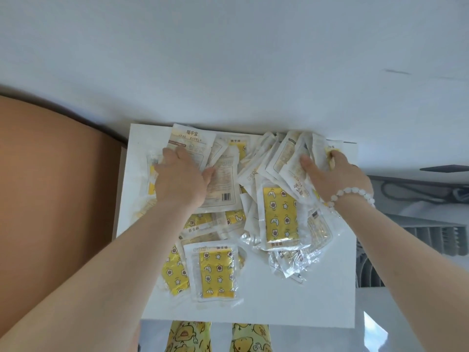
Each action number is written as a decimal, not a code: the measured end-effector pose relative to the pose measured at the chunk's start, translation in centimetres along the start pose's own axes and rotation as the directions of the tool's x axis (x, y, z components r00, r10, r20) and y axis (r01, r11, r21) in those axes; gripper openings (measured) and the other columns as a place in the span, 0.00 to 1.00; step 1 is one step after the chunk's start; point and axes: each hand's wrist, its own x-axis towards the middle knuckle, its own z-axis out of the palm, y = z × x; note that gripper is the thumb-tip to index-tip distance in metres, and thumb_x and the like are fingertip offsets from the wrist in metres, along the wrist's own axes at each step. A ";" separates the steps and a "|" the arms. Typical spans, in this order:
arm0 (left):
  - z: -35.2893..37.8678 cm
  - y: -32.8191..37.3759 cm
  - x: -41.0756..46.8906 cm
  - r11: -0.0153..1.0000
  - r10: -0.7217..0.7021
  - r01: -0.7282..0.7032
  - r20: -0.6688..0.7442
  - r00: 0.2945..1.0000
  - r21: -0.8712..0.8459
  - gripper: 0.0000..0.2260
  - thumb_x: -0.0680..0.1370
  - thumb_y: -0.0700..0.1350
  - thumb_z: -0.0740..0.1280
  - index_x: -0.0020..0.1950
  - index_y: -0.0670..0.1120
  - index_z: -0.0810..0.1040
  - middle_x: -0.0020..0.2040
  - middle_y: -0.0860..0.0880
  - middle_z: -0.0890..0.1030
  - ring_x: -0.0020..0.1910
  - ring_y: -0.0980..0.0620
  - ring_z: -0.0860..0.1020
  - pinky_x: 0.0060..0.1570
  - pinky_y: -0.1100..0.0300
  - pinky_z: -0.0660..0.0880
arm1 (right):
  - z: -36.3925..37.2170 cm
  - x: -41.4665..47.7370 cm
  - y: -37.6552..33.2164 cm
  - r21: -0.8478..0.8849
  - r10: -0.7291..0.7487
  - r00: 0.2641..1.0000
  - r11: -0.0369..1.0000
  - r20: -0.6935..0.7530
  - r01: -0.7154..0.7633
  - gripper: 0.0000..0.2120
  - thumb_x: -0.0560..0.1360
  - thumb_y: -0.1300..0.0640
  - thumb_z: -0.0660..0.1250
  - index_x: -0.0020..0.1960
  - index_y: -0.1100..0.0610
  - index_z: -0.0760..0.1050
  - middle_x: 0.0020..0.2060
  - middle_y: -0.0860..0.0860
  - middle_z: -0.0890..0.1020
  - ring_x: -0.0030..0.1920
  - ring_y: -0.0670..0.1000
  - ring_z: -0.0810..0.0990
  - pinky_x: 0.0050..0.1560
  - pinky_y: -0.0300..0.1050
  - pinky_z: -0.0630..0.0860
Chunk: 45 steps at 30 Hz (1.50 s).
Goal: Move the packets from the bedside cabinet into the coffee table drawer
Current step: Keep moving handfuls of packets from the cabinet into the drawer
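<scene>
Forearms (121,265) over bedside cabinet (279,309), left hand (180,181) flat on packets (279,214), right hand (337,179) gripping a bunch

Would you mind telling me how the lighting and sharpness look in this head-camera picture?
Head view: bright, even light washes out the white cabinet top, with hardly any shadow. Head view: clear wrappers of the packets glint. Head view: the wide-angle lens bows the base of the wall.

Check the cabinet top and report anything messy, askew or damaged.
The packets lie in a loose heap on the cabinet top, overlapping at all angles, some showing yellow fronts, others printed backs. Several bunch up where the right hand grips them; the left hand rests on others. No tear or spill shows.
</scene>
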 end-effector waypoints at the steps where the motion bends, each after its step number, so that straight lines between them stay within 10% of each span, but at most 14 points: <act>1: -0.2 0.1 0.0 1.000 0.017 -0.017 0.009 1.000 0.022 0.32 0.79 0.59 0.58 0.73 0.38 0.56 0.68 0.38 0.63 0.63 0.37 0.68 0.48 0.52 0.73 | -0.2 0.1 0.1 -0.016 -0.014 1.000 1.000 -0.006 0.014 0.40 0.71 0.26 0.49 0.73 0.51 0.59 0.62 0.58 0.75 0.61 0.62 0.74 0.53 0.52 0.71; 10: -0.9 0.4 -0.1 0.994 0.092 -0.095 0.059 0.994 0.050 0.30 0.75 0.45 0.68 0.71 0.39 0.57 0.61 0.42 0.64 0.56 0.39 0.72 0.40 0.56 0.67 | -0.8 0.4 1.3 0.006 -0.048 0.998 0.999 0.039 0.048 0.33 0.75 0.31 0.49 0.75 0.47 0.57 0.65 0.56 0.73 0.63 0.61 0.73 0.58 0.51 0.71; 22: -0.6 -0.3 -0.3 0.957 0.231 -0.238 0.062 0.971 0.164 0.21 0.81 0.43 0.59 0.72 0.40 0.59 0.59 0.43 0.66 0.40 0.47 0.69 0.36 0.58 0.68 | -1.1 0.3 0.5 -0.094 -0.056 0.994 0.993 0.089 0.065 0.29 0.74 0.52 0.64 0.72 0.53 0.58 0.46 0.55 0.75 0.45 0.58 0.74 0.43 0.44 0.70; 34: -1.1 -1.7 -4.6 0.923 0.382 -0.377 -0.068 0.922 0.073 0.21 0.83 0.48 0.52 0.76 0.49 0.58 0.67 0.51 0.71 0.61 0.48 0.71 0.53 0.58 0.70 | -1.0 -3.5 3.1 0.169 -0.088 0.995 0.982 0.043 0.080 0.22 0.80 0.57 0.53 0.74 0.49 0.57 0.52 0.61 0.76 0.48 0.62 0.76 0.45 0.48 0.71; 39: -3.9 -1.3 -7.1 0.906 0.422 -0.424 -0.085 0.902 -0.004 0.18 0.83 0.48 0.51 0.72 0.51 0.66 0.56 0.51 0.79 0.54 0.50 0.74 0.50 0.59 0.70 | -1.7 -7.5 3.8 0.224 -0.074 0.996 0.973 0.054 0.060 0.23 0.81 0.57 0.52 0.76 0.53 0.52 0.59 0.62 0.76 0.52 0.63 0.77 0.50 0.51 0.72; 45: -7.5 -0.1 -10.9 0.906 0.327 -0.333 -0.067 0.943 -0.262 0.14 0.83 0.49 0.51 0.45 0.46 0.71 0.33 0.55 0.69 0.35 0.53 0.70 0.36 0.62 0.63 | -3.6 -12.8 3.6 0.481 -0.065 0.995 0.876 0.077 0.020 0.09 0.82 0.53 0.50 0.57 0.55 0.64 0.36 0.55 0.75 0.33 0.55 0.73 0.34 0.45 0.68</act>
